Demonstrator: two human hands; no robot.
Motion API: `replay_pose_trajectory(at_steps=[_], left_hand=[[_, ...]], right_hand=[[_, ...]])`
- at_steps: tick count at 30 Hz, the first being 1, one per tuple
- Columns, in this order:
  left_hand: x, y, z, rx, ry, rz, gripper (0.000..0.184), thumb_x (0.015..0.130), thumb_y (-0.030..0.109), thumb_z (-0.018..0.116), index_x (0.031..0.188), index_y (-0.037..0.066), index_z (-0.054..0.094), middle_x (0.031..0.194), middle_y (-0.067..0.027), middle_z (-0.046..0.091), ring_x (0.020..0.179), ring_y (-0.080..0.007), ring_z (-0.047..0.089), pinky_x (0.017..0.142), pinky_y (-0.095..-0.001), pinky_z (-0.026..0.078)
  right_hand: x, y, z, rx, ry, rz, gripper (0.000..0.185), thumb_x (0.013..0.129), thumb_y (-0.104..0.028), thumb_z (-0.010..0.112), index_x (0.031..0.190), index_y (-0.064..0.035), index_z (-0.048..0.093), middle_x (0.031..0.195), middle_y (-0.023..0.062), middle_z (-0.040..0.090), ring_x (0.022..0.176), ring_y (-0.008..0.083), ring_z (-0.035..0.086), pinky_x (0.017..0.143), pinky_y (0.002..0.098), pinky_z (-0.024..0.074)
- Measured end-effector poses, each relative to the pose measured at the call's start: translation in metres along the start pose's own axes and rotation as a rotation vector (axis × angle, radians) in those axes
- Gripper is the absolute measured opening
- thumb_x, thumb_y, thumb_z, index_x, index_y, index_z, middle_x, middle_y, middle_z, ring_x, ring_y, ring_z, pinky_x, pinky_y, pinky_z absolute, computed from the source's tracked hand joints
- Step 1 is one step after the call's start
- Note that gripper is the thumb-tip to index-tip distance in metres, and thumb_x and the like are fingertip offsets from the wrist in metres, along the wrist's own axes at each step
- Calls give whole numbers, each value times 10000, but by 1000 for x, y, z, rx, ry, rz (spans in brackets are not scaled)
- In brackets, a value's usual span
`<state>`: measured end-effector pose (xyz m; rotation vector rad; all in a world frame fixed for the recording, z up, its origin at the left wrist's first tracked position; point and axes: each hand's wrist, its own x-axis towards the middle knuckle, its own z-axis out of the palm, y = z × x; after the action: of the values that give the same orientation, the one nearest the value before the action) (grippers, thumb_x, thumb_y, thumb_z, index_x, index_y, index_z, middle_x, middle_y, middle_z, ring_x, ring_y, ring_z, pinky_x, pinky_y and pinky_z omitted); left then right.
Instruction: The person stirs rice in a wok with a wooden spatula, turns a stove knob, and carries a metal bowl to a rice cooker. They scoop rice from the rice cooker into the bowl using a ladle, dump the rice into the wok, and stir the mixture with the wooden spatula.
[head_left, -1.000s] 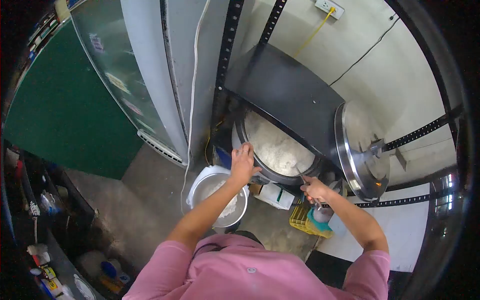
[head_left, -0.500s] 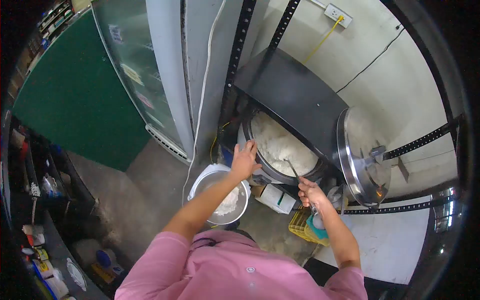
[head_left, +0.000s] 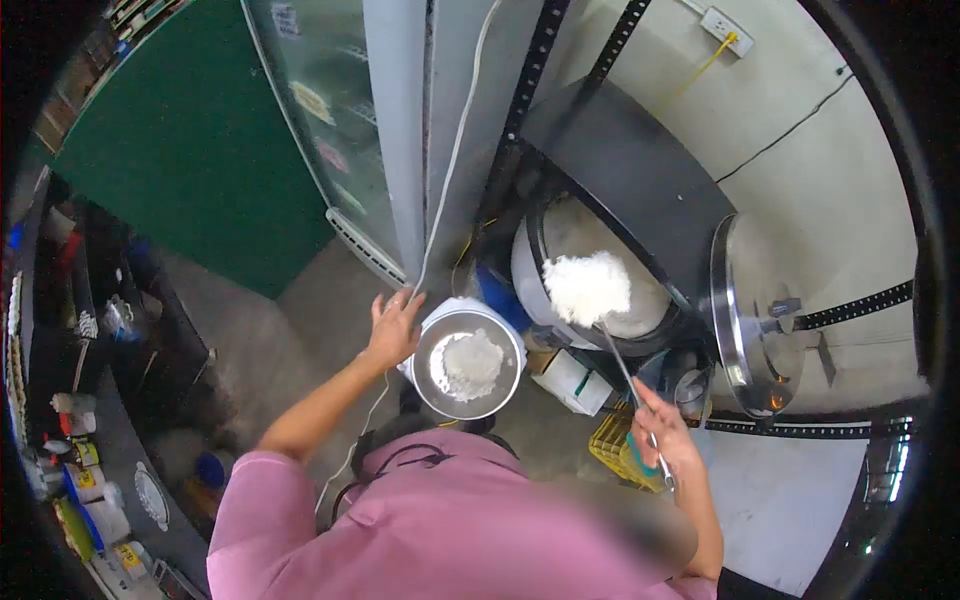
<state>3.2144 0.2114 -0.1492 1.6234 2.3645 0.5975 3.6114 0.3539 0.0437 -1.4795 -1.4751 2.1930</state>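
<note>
My right hand [head_left: 665, 430] is closed around the handle of a long-handled metal scoop [head_left: 625, 368]. A large heap of white rice [head_left: 588, 287] covers the scoop's head, so its shape is hidden. The heap is raised over the opening of a big round rice cooker [head_left: 532, 290], with more rice inside. My left hand [head_left: 396, 330] is open, fingers spread, just left of a round metal bowl [head_left: 428, 350] and near a white cable. Some white rice [head_left: 472, 364] lies in the bowl, which sits on a pale base.
A shiny round lid [head_left: 735, 320] stands raised right of the cooker. A black shelf [head_left: 625, 150] overhangs it. A glass-door fridge [head_left: 330, 110] and a white cable [head_left: 462, 130] are at upper left. A yellow crate [head_left: 612, 447] and white box [head_left: 572, 382] sit below.
The scoop has come up out of the cooker bearing a heap of rice. My left hand has moved from the cooker's rim to the bowl's left side. The view has shifted.
</note>
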Motion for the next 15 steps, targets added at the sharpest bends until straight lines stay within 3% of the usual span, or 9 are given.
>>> replay_pose_trajectory(at_steps=[6,9,12,15], left_hand=[[-73,-39,20,-10,-78,-268,592,714,143,615,1270,101,417,1290,-150,387,1225,-289,356,1011,-551,181],[-98,-44,22,-10,-166,-398,588,722,173,614,1271,103,417,1296,-146,383,1223,-289,363,1014,-550,179],[-118,-56,32,4,-252,-472,578,738,217,610,1271,104,416,1293,-142,385,1213,-286,377,1015,-545,185],[-127,-59,31,55,-372,-493,572,752,266,611,1268,113,418,1280,-142,398,1208,-282,385,1013,-541,193]], right_hand=[[7,43,37,-1,-168,227,550,877,-102,498,1378,-139,277,550,-5,408,340,85,345,306,247,287],[51,105,52,-107,-216,207,582,871,-107,516,1387,-136,247,583,0,430,339,78,337,302,231,282],[92,160,73,-483,-100,110,604,849,-83,516,1387,-162,254,601,54,503,396,148,467,361,285,380],[124,218,86,-971,182,-465,659,806,-34,512,1387,-206,253,721,155,587,576,270,599,493,380,473]])
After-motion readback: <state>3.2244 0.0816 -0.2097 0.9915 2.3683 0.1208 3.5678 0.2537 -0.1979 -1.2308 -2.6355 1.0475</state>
